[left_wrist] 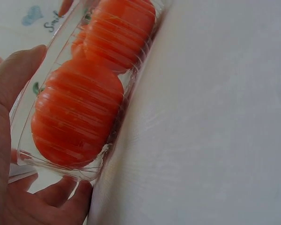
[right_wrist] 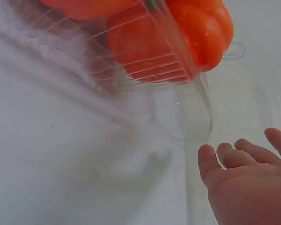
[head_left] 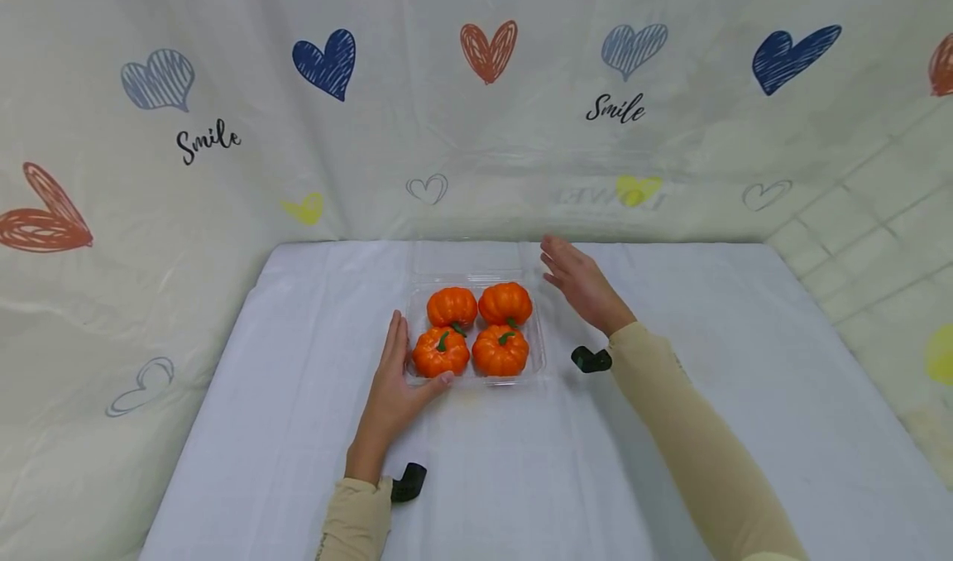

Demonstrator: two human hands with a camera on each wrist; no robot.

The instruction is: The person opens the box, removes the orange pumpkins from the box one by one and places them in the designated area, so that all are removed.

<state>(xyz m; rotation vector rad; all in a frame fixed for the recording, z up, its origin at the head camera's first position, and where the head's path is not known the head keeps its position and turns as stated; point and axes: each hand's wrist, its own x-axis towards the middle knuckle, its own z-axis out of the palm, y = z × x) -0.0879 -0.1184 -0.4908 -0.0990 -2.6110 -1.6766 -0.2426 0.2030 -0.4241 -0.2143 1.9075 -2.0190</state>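
Beige-sleeved, the left hand (head_left: 397,387) is laid against a clear plastic container (head_left: 538,369), fingers stretched along its left side and thumb set at its front edge. Set well apart from it, the right hand (head_left: 581,284) is held with fingers extended near the container's far right corner. Four orange pumpkins (head_left: 500,350) are arranged two by two inside. Beneath, the tabletop (head_left: 506,478) is covered in white; beyond, a pale curtain (head_left: 417,122) is printed with hearts.

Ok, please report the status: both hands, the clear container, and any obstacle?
Left hand holding clear container at near-left corner. Right hand open beside opened lid. Four orange pumpkins inside. Nothing visible between right hand and lid.
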